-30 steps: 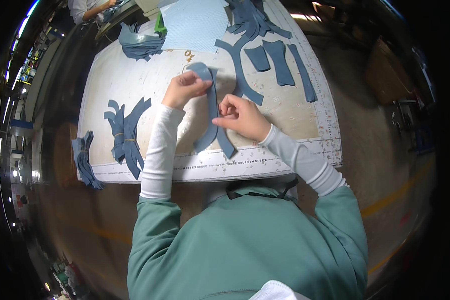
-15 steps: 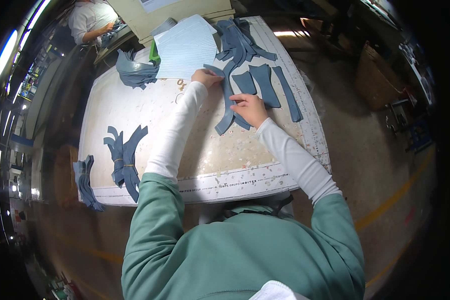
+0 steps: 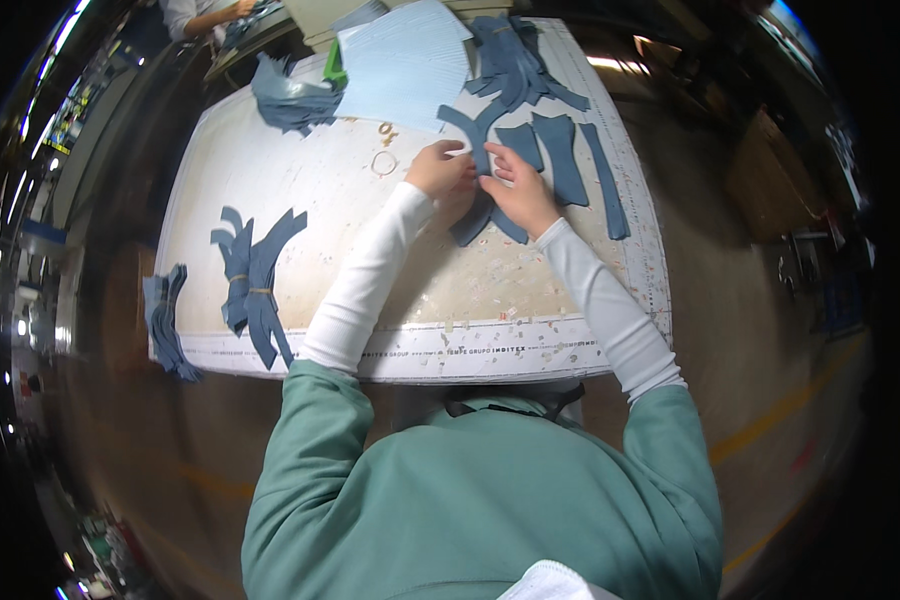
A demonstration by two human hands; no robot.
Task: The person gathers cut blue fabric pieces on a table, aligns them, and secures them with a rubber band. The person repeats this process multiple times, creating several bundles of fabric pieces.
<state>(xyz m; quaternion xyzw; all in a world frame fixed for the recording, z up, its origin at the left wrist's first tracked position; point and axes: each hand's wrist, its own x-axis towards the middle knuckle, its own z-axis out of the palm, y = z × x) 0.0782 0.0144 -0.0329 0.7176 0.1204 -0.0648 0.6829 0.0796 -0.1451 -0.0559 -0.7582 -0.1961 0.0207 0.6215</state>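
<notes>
Blue-grey cut strips (image 3: pixel 477 222) lie in a crossed, narrow-waisted pile on the white-topped table, their ends splaying out. My left hand (image 3: pixel 440 172) is at the left side of the waist, its fingers bent and closed against the strips; its fingertips are partly hidden and slightly blurred. From the right, my right hand (image 3: pixel 522 192) touches the same pile, with thumb and forefinger held apart. Just right of it lie a short flared piece (image 3: pixel 519 146), a longer flared piece (image 3: pixel 560 158) and a long narrow strip (image 3: pixel 606 182).
A large loose bunch of strips (image 3: pixel 515 62) lies at the back, beside pale blue sheets (image 3: pixel 405 62) and a wrapped bundle (image 3: pixel 292 98). Rubber bands (image 3: pixel 384 162) lie left of my hands. Tied bundles (image 3: pixel 260 290) sit at the table's left front. Another person's hand (image 3: pixel 238 10) shows far left.
My left hand has come down from the strip's upper end to the pile's waist, closer to my right hand. The view has shifted, so the table sits higher in the picture.
</notes>
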